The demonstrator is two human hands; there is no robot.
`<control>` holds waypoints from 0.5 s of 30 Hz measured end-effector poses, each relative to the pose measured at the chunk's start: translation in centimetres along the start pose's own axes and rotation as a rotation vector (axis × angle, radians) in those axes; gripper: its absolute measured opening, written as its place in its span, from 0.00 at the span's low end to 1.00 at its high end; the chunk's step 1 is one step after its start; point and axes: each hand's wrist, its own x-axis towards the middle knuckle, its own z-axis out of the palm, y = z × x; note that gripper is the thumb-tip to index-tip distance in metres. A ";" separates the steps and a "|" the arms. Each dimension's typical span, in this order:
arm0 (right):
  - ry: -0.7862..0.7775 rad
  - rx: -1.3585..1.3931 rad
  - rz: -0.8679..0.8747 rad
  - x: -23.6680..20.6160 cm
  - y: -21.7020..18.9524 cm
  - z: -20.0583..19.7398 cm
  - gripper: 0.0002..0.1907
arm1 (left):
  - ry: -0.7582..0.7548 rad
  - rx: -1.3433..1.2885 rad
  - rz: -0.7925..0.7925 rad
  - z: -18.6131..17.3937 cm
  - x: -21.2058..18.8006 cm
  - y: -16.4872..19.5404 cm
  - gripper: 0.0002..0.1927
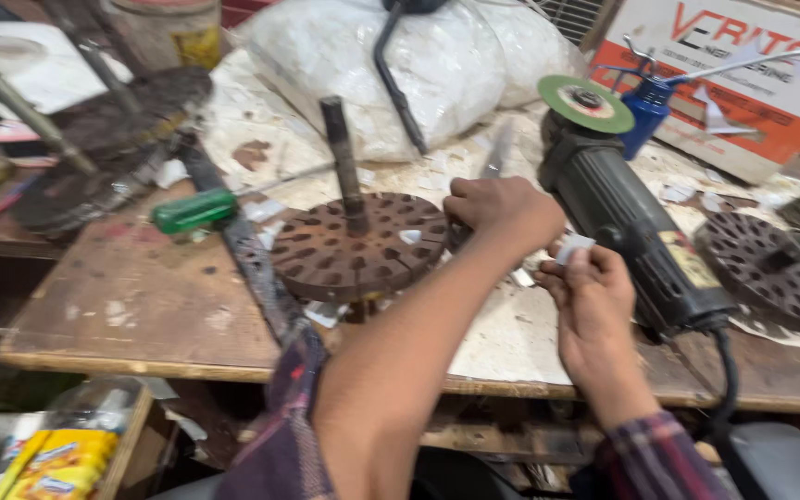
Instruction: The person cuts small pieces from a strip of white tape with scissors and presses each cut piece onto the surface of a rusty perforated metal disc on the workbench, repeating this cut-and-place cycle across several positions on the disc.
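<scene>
Cluttered wooden workbench: left hand is clenched on a tool at the slotted rotor; right hand pinches white paper beside the angle grinder.

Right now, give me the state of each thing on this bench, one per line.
Slotted rotor core: standing on the bench, shaft upright.
Left hand: closed at the core's right edge.
Right hand: pinching a small white paper piece.
Angle grinder: lying down, green disc up.
Green-handled screwdriver: lying flat.
Blue oil can: upright.
Second rotor core: lying at right.
</scene>
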 end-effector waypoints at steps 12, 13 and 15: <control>-0.045 -0.074 -0.060 -21.7 -21.9 14.4 0.11 | -0.061 -0.046 -0.039 -21.1 -24.2 -2.2 0.35; -0.043 -0.068 -0.056 -23.9 -21.7 15.6 0.11 | -0.070 -0.004 0.006 -22.3 -25.9 -3.7 0.31; 0.005 -0.070 -0.045 -28.4 -22.1 18.4 0.10 | -0.086 0.082 0.091 -25.2 -30.4 -6.4 0.22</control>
